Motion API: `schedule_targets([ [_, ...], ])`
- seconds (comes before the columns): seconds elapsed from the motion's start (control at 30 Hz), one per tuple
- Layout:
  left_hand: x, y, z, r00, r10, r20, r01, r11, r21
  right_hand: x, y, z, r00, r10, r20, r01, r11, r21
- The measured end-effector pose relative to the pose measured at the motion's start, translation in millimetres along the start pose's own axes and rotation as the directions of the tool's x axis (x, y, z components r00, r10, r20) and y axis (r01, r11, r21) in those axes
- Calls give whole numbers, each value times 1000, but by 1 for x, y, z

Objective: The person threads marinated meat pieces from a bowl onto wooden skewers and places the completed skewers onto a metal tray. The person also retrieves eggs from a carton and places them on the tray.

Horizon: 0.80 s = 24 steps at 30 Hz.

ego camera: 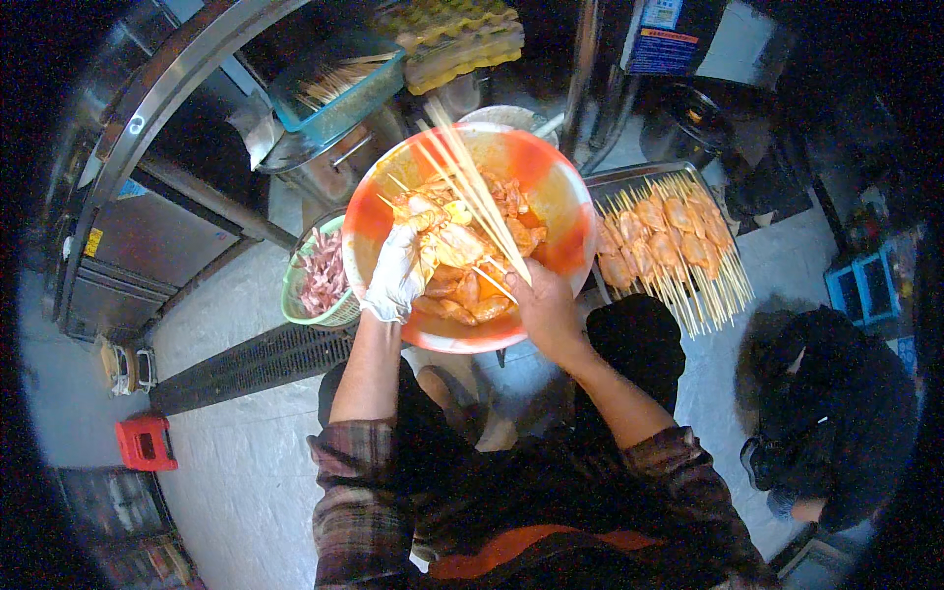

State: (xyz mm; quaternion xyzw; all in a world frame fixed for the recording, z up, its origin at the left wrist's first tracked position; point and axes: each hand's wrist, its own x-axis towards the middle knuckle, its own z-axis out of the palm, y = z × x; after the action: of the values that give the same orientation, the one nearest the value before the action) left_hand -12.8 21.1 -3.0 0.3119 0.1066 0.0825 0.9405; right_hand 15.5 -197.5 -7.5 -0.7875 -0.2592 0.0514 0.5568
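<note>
My left hand, in a thin white glove, grips a piece of marinated chicken above a red-and-white bowl. Two thin skewers pass through the meat: their tips stick out at the upper left, and their blunt ends reach my right hand. Bare and closed, my right hand also clasps a bundle of loose bamboo skewers that fans up over the far rim. More marinated chicken pieces lie in reddish sauce inside the bowl.
A metal tray at the right carries rows of skewered chicken. Left of the bowl stands a green basket of raw pinkish meat. Behind are a teal bin of skewers and egg trays. A person in dark clothes is at the right.
</note>
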Motion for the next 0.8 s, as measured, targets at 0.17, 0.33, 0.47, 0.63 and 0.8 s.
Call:
schedule_targets([
  [0.17, -3, 0, 15, 992, 119, -31, -116, 990, 76, 4, 11, -3, 978, 135, 162, -179, 938, 298],
  [0.33, -11, 4, 27, 996, 93, 0, -89, 959, 268, 5, 3, -16, 963, 206, 172, -245, 937, 251],
  [0.47, -13, 5, 33, 983, 149, -103, -122, 965, 234, 11, -11, -47, 981, 189, 37, -192, 937, 293],
  [0.63, -6, 6, 21, 999, 21, -41, -8, 955, 297, 30, -15, -125, 948, 120, -294, -53, 973, 227],
  [0.8, -1, 4, 5, 996, 32, -79, 0, 929, 371, 16, 21, -200, 899, 193, -393, -175, 981, 82],
])
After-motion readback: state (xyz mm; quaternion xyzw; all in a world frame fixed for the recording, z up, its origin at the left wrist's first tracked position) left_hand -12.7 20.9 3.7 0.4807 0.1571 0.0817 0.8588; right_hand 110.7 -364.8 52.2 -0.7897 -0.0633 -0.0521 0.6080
